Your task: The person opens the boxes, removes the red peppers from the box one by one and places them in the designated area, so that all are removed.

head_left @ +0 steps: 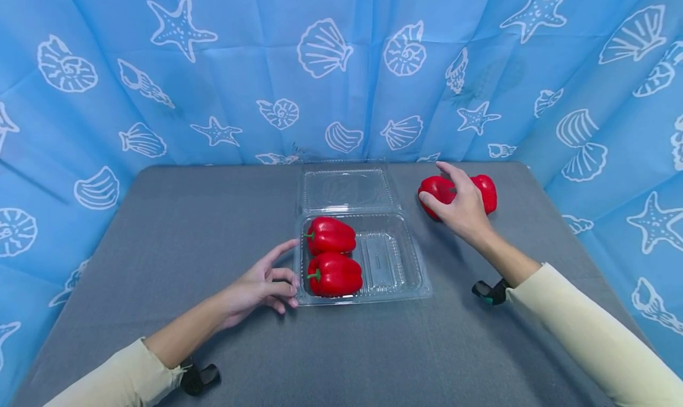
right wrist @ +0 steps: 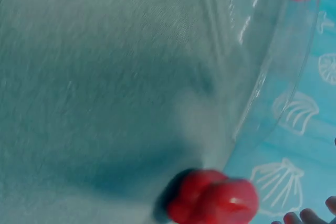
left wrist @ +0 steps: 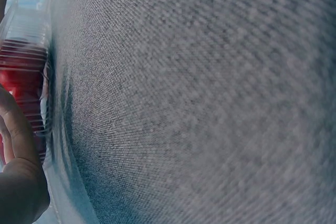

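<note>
A clear plastic clamshell container (head_left: 384, 258) lies with its lid (head_left: 347, 187) folded back, away from me. Two red bell peppers fill its left side, one (head_left: 332, 235) behind the other (head_left: 336, 275), their green stems facing left. My left hand (head_left: 261, 285) is at the container's left edge, fingers loosely bent and fingertips right at the rim. To the right of the container, my right hand (head_left: 461, 205) hovers over two more red peppers, thumb and fingers spread wide above the nearer-left one (head_left: 434, 187). The other pepper (head_left: 488, 193) is partly hidden behind the hand.
A grey cloth-covered table (head_left: 363, 353) carries everything. Behind it and on both sides hangs a blue curtain (head_left: 240, 86) printed with white shells and starfish. The lid's far edge lies close to the curtain.
</note>
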The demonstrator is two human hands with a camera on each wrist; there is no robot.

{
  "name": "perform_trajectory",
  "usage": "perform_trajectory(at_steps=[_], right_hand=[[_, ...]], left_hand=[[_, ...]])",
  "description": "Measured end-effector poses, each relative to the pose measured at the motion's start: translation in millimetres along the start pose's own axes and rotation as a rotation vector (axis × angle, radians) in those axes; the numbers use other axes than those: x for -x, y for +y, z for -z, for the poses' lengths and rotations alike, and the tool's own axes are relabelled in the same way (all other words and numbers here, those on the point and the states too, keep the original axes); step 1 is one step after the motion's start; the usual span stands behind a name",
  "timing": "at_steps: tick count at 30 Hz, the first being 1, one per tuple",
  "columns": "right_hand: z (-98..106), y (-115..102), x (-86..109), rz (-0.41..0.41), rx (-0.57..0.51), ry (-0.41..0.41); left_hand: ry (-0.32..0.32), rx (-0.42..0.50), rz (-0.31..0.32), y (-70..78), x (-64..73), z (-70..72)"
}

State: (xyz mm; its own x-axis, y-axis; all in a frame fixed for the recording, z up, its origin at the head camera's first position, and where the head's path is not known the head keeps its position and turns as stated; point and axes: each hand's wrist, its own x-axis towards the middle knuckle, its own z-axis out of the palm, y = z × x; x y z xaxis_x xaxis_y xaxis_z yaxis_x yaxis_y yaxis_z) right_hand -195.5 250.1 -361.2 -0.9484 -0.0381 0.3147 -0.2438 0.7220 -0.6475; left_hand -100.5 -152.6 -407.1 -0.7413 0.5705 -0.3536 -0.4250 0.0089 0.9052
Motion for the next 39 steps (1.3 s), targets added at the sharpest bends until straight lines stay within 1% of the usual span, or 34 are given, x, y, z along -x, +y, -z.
perform_trajectory(at_steps=[3,5,9,12,16,20,24,27,29,34,39], right_hand=[[-3.3,-7.2,4.6,0.054,-0.044,-0.026],[-5.8,-11.4,8.5,0.091,-0.083,-0.058],[-9.4,-22.5,15.9,0.149,-0.161,-0.153],[-11.7,-32.9,19.7,0.169,-0.211,-0.243],[-14.5,-46.3,24.5,0.204,-0.273,-0.383],[-19.3,-53.9,30.8,0.24,-0.35,-0.508],[-24.1,-58.8,37.6,0.248,-0.416,-0.635],[-28.1,-60.0,41.4,0.258,-0.434,-0.739],[-30.5,-60.6,43.3,0.266,-0.447,-0.794],[-33.5,-63.8,46.3,0.264,-0.459,-0.878],[-35.1,-68.3,46.2,0.239,-0.462,-0.958]], left_hand=[[0.0,0.003,0.0,-0.1,0.3,-0.1],[0.001,0.004,0.002,0.0,0.4,-0.4],[0.002,0.008,0.003,0.2,1.1,-0.7],[-0.002,0.01,-0.002,-0.3,1.6,-0.3],[-0.008,0.011,-0.009,-0.8,1.9,0.1],[-0.008,0.011,-0.008,-1.0,1.9,0.2],[-0.006,0.012,-0.003,-0.9,1.4,0.1],[-0.005,0.012,-0.002,-1.0,1.1,0.0],[-0.005,0.012,-0.002,-1.1,0.8,-0.1],[-0.008,0.01,-0.007,-1.3,0.2,0.0],[-0.008,0.006,-0.018,-1.6,0.3,-0.3]])
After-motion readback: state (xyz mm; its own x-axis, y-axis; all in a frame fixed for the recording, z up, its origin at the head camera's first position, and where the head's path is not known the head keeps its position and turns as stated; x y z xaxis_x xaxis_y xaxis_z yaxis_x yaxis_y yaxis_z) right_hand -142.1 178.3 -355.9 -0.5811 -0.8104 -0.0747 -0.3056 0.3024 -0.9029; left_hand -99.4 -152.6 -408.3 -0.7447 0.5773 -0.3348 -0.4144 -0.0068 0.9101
